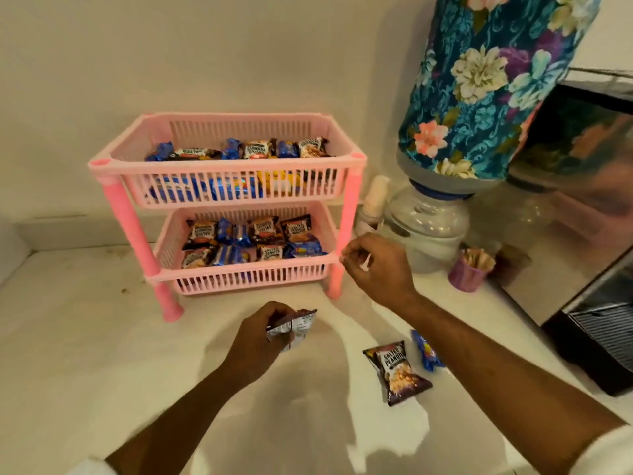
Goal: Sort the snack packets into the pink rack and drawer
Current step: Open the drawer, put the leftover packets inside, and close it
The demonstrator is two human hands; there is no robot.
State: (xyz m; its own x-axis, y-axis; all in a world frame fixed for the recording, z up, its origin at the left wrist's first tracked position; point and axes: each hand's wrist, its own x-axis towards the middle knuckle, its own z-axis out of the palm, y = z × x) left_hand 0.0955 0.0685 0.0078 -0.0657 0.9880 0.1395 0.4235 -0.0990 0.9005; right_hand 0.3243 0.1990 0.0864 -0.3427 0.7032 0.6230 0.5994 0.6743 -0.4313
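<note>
Your left hand (263, 337) clamps its fingers on a packet (297, 325) above the desk (102, 354); your right hand (376, 265) fingers pinch together beside the rack (219, 169).

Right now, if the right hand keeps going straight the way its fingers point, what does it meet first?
Most likely the pink rack's front right leg. The right hand points left with its fingertips right at that post, level with the lower basket's rim. Depth is unclear, so whether they are touching is uncertain.
</note>
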